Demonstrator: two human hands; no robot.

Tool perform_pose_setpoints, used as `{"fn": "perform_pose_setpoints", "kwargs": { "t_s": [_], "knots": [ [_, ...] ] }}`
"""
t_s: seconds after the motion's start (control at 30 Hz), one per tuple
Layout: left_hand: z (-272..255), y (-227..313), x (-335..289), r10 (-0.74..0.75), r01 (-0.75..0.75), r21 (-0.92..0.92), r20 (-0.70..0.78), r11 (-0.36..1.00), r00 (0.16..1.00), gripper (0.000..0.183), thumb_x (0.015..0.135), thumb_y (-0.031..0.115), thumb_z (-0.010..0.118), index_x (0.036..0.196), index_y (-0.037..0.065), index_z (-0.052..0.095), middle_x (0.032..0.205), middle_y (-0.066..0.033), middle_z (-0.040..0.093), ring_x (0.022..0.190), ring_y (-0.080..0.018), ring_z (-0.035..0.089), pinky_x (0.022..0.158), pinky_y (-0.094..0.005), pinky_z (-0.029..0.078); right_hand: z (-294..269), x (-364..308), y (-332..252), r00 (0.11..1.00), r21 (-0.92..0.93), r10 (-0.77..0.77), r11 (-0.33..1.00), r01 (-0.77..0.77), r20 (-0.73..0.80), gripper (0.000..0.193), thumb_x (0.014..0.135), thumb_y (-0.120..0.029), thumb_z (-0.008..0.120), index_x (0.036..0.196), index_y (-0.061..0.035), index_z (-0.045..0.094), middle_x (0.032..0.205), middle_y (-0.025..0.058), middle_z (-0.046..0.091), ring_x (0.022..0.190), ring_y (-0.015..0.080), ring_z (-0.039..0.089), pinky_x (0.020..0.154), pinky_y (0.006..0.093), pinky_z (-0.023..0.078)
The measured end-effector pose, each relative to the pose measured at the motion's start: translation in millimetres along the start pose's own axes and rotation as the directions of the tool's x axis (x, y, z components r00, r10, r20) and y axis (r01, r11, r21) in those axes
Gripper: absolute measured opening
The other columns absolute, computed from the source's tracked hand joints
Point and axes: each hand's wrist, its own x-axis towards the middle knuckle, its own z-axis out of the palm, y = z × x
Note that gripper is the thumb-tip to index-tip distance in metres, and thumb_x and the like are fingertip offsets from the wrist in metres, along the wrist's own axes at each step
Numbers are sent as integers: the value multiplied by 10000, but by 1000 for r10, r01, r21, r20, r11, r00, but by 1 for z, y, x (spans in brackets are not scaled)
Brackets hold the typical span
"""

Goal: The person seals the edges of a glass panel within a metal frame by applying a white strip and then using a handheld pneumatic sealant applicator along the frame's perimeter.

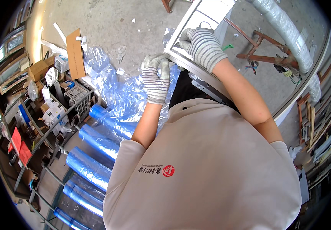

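Both my hands wear grey-and-white striped work gloves. Before me is a large silver metal frame (186, 61), probably for a window or door. My left hand (156, 78) is at its near left corner, fingers bent against the edge. My right hand (203, 46) lies over the inner side of that corner, fingers curled down; whatever they hold is hidden. A thin dark loop (206, 24) sticks up just beyond its knuckles. Below the frame's near edge, close to my body, is a slotted metal strip (207, 89). White sheet material (213, 8) shows along the frame's left side.
Blue plastic film (125, 94) spreads on the floor at left, beside a rack of blue film rolls (88, 165). Cardboard (75, 53) and a cluttered wire basket (79, 97) stand farther left. A reddish-brown trestle (263, 55) and a plastic-wrapped bar (288, 30) are at right.
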Motion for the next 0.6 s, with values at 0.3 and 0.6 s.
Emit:
{"fn": "perform_pose_setpoints", "kwargs": {
  "t_s": [0.3,0.6],
  "knots": [
    [1,2,-1,-92,95,-79,40,992,995,118,836,127,607,914,61,667,964,-110,650,938,-288,575,914,-413,403,4,-2,-2,987,-45,-158,986,158,11,225,874,-252,538,921,-74,667,828,152,678,791,334,662,723,447,529],
    [-4,7,-2,-61,61,-26,13,998,998,147,876,111,582,928,23,687,939,-126,649,885,-250,586,835,-353,448,9,3,0,991,-98,-135,986,134,-1,227,843,-278,605,942,-91,688,800,132,681,763,303,656,737,404,515]
  ]
}}
